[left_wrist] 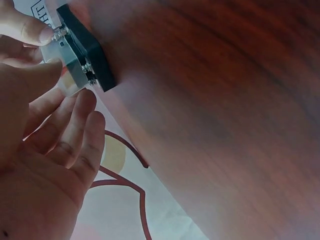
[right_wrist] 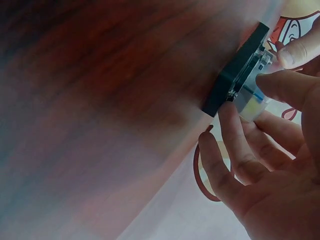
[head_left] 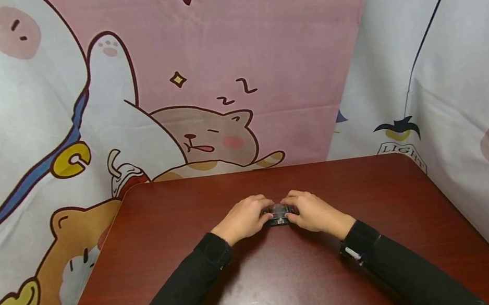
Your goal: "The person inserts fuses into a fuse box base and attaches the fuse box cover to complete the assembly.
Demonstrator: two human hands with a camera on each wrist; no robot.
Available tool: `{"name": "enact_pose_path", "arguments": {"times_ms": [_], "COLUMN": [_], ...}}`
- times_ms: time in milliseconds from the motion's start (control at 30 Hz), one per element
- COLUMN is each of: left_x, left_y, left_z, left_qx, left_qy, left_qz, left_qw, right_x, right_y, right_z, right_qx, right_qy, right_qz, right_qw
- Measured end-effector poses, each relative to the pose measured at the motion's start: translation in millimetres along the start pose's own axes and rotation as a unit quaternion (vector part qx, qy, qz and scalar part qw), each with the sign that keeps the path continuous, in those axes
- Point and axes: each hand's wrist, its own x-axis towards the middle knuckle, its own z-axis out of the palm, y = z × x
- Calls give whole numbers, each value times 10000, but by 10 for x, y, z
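Note:
A small device [head_left: 278, 212] with a flat black base and a clear plastic cover sits at the middle of the table, between the two hands. Metal screw-like fittings show along the edge of its black base [left_wrist: 90, 45]. From the left side, my left hand [head_left: 246, 218] grips it, with the thumb against the clear cover [left_wrist: 75, 75]. My right hand [head_left: 317, 211] holds the opposite side, thumb at the front and fingers round the back. Both wrist views show the two thumbs close together on the cover. The outer fingers of each hand extend past the device.
The reddish-brown wooden table [head_left: 266, 297] has rounded far corners. Behind it and along its sides hangs a cartoon-printed cloth [head_left: 288, 61]. Dark sleeves [head_left: 175, 294] cover both forearms, which reach in from the near edge.

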Motion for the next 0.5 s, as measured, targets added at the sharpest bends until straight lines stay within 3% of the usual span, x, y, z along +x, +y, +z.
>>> {"name": "enact_pose_path", "arguments": {"times_ms": [500], "left_x": [-36], "left_y": [-6], "left_z": [-18], "left_qx": [73], "left_qy": [-76], "left_qz": [-115], "left_qw": [9999], "right_x": [-40], "right_y": [25], "right_z": [-32], "right_qx": [-194], "right_qy": [-163], "right_qz": [77], "right_qw": [9997]}}
